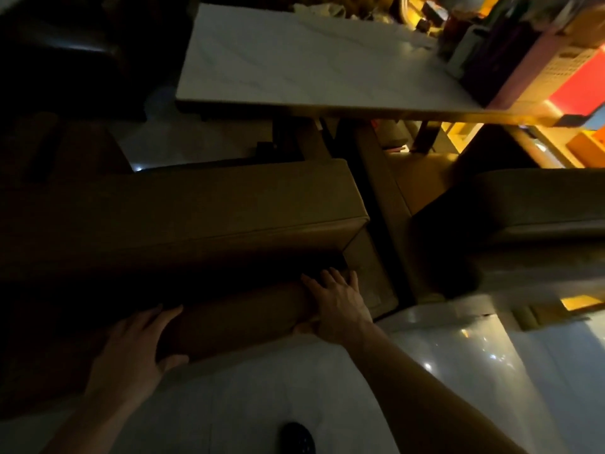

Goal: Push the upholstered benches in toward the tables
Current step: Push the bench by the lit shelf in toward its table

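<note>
A brown upholstered bench (203,208) stretches across the dim middle of the view, its backrest top nearest me. My left hand (131,352) wraps over the backrest's padded top edge, fingers on top and thumb on the near face. My right hand (337,303) grips the same edge at the bench's right end, fingers spread over the top. Beyond the bench stands a white marble-topped table (294,60). A second, darker upholstered bench (523,217) sits at the right, separated by a narrow gap.
Glossy white floor tiles (262,388) lie under me, with my dark shoe (298,437) at the bottom. Condiment holders and a red-and-pink menu stand (523,60) crowd the table's far right. A dark seat (65,54) sits at the upper left.
</note>
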`<state>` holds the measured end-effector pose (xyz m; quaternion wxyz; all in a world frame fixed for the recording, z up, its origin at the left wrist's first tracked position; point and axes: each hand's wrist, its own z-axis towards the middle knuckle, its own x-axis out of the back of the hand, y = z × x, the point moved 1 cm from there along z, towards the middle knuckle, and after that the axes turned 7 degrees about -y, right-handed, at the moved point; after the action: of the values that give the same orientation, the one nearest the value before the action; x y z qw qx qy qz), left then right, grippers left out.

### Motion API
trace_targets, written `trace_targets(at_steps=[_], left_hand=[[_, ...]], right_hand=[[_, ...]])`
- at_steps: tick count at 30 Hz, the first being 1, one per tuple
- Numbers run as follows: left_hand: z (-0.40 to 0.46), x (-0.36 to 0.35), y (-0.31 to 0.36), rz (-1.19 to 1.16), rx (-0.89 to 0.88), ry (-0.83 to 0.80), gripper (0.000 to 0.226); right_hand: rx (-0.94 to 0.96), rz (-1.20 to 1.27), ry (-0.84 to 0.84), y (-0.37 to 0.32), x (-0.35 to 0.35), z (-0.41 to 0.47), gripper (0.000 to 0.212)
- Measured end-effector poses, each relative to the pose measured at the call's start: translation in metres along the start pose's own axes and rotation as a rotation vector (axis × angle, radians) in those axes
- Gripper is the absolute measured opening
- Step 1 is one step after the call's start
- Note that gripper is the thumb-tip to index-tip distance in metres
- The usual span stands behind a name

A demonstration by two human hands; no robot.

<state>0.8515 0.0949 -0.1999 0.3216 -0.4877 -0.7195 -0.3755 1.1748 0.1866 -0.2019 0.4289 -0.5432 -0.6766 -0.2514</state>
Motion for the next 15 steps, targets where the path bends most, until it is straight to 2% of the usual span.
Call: trace_targets(at_steps=[7, 15], left_hand=[[-0.019, 0.0, -0.058, 0.039, -0.054, -0.024, 0.097], [-0.021, -0.004, -0.079, 0.076, -0.13, 0.024, 0.1]], right_hand=[[-0.043, 0.039, 0.003, -0.056, -0.032, -0.033, 0.106], [-0.088, 0.029, -0.006, -0.076, -0.035, -0.039, 0.108]])
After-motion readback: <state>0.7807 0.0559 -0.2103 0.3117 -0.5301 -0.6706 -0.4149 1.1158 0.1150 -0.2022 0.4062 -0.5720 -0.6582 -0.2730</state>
